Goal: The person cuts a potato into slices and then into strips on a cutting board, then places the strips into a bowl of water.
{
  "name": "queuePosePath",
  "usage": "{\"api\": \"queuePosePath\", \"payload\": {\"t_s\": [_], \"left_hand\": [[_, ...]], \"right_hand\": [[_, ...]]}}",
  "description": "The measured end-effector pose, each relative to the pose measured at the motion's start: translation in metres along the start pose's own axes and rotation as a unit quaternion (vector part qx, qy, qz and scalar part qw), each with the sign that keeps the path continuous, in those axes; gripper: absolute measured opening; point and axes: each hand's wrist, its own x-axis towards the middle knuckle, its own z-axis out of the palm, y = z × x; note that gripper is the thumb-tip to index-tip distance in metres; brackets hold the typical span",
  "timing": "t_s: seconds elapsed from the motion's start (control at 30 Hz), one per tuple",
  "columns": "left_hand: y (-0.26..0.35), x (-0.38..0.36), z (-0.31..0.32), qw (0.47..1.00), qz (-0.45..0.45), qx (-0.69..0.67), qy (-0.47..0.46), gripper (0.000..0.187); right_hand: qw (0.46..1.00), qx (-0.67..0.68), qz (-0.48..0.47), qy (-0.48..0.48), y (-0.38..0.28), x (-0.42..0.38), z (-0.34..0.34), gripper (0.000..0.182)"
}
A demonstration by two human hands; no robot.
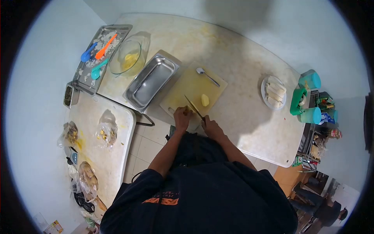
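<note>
A knife (pixel 194 107) is in my right hand (pixel 210 128), its blade slanting up and left over a yellowed cutting board (pixel 177 93). Close beside the blade, the bent fingers of my left hand (pixel 182 118) close on a pale yellow piece, apparently peeled potato, mostly hidden by them. Another peeled potato piece (pixel 205 100) lies on the board, to the right of the knife. Farther up the board rests a metal spoon (pixel 208 76). Left of the board stands a steel pan (pixel 136 87) with nothing visible in it.
A glass bowl (pixel 112 66) with yellow contents stands beside a metal tray (pixel 83 84) holding colored spoons. At right are a plate of white pieces (pixel 274 92) and teal-lidded containers (pixel 309 116). Plastic bags (pixel 89 181) lie on the left table. Another person (pixel 327 210) is at lower right.
</note>
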Motion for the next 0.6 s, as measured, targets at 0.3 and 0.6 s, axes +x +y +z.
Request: {"api": "queuePosePath", "payload": {"t_s": [0.3, 0.6], "left_hand": [[-0.002, 0.000, 0.001, 0.998, 0.035, 0.003, 0.054, 0.022], [-0.005, 0.000, 0.001, 0.998, 0.031, 0.038, 0.044, 0.021]], "right_hand": [[0.999, -0.037, -0.025, -0.018, -0.014, -0.004, -0.001, 0.031], [0.995, -0.081, 0.001, -0.055, -0.020, -0.002, 0.004, 0.034]]}}
